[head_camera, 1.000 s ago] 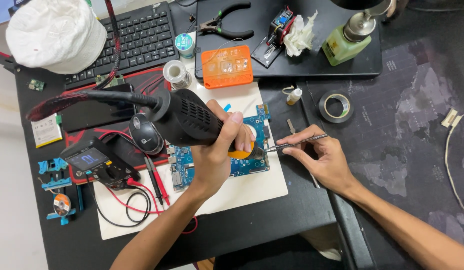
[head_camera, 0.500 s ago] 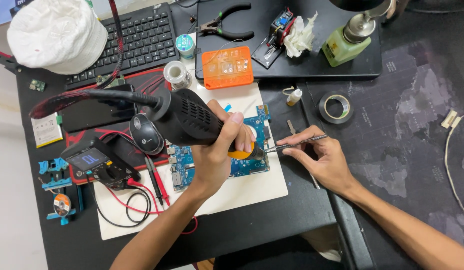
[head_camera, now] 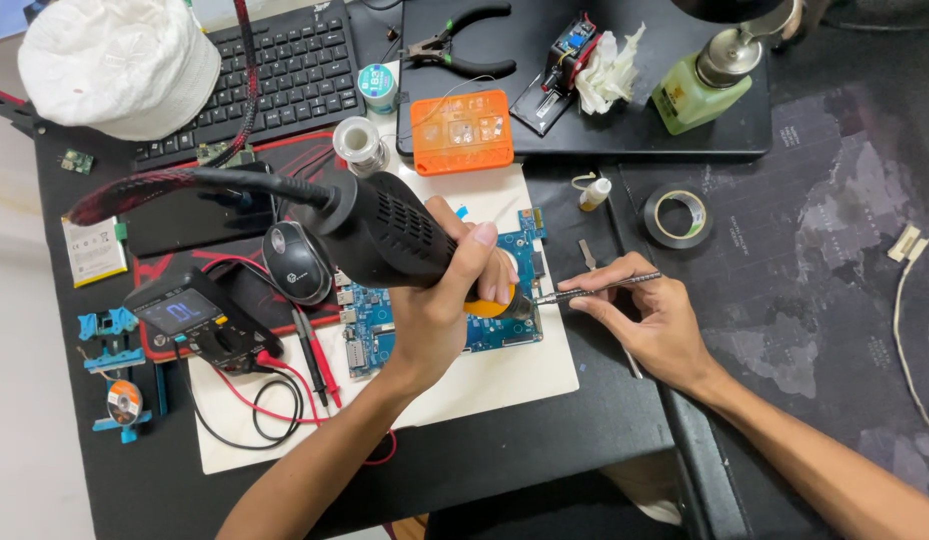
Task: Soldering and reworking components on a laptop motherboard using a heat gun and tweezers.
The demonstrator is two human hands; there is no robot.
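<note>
Blue board: circuit board lies on a white mat mid-bench, partly hidden under the tool.
Left hand: left hand wrapped tight around a black hot-air gun, nozzle down on the board.
Right hand: right hand pinching tweezers, tips at the board's right edge.
Progress: heating appears underway; no part lifted yet.
Around: mouse, multimeter, orange case, tape roll.
In the way: red leads crowd the mat's left side.
</note>
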